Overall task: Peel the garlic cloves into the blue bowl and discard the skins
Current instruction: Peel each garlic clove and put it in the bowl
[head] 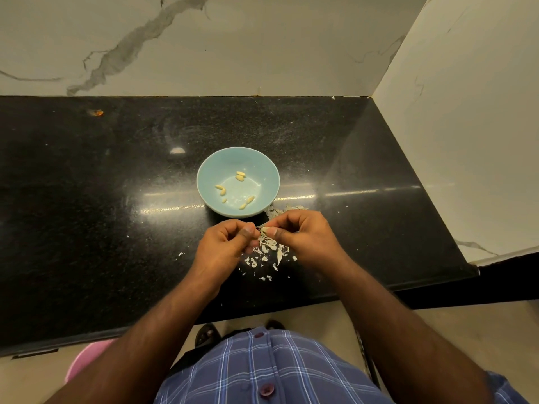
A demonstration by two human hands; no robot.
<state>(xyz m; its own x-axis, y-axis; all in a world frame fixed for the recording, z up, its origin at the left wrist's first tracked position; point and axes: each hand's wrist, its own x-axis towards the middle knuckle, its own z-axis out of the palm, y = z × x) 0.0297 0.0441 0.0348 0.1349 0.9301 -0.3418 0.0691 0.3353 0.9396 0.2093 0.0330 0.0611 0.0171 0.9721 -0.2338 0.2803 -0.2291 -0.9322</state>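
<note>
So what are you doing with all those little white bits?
A person is peeling garlic at a black counter. The left hand and the right hand pinch one clove between them, just in front of the blue bowl. A few peeled yellow cloves already lie in the bowl. The white bits are skins, scattered on the counter under the hands and not yet thrown away.
</note>
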